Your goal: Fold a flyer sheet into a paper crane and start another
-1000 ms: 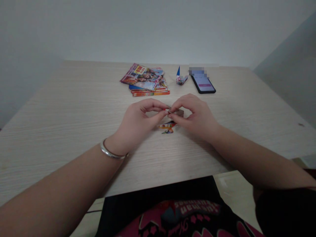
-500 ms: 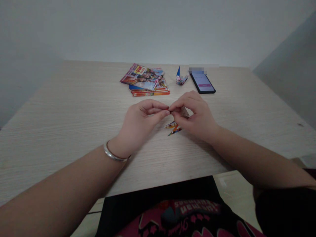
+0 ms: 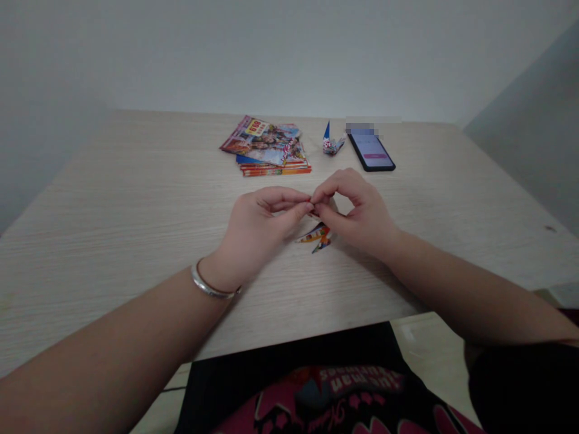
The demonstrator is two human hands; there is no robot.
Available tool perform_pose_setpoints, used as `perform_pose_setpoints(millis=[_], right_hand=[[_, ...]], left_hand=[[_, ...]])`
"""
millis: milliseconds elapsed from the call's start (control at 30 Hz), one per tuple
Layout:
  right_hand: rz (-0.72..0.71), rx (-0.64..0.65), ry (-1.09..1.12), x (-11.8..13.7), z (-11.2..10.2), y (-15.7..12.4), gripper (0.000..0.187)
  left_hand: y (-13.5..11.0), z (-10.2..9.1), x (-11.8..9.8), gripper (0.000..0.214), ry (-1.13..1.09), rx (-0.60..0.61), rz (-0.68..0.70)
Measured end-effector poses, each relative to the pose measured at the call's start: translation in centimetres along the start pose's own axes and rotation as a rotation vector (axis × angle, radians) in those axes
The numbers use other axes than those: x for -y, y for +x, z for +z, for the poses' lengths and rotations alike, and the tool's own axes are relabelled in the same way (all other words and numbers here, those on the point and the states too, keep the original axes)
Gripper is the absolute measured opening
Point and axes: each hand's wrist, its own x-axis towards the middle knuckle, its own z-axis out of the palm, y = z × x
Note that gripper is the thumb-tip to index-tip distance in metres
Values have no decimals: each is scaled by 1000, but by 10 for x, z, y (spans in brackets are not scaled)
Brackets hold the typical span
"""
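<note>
The left hand (image 3: 257,232) and right hand (image 3: 362,217) pinch a small folded paper (image 3: 316,234) in narrowed fingers (image 3: 284,194), between the near and far edges of the counter (image 3: 136,193); a paper stack (image 3: 271,147) and phone (image 3: 373,150) lie toward the far edge

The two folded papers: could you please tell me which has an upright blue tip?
The far folded paper, between the phone and booklet stack; the orange-patterned paper at the right hand shows none.
</note>
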Motion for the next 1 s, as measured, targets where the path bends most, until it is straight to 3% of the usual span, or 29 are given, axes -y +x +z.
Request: perform_pose_setpoints(millis=[200, 333, 600, 1000], right_hand=[[51, 47, 72, -1, 1, 1, 12], [76, 84, 178, -7, 3, 0, 10], [312, 90, 281, -11, 3, -3, 9], [346, 101, 295, -10, 2, -2, 10]], left_hand=[[0, 1, 0, 9, -111, -37, -32], [-1, 1, -1, 5, -43, -64, 8], [-1, -5, -2, 9, 101, -32, 81], [-3, -5, 4, 5, 102, -60, 166]])
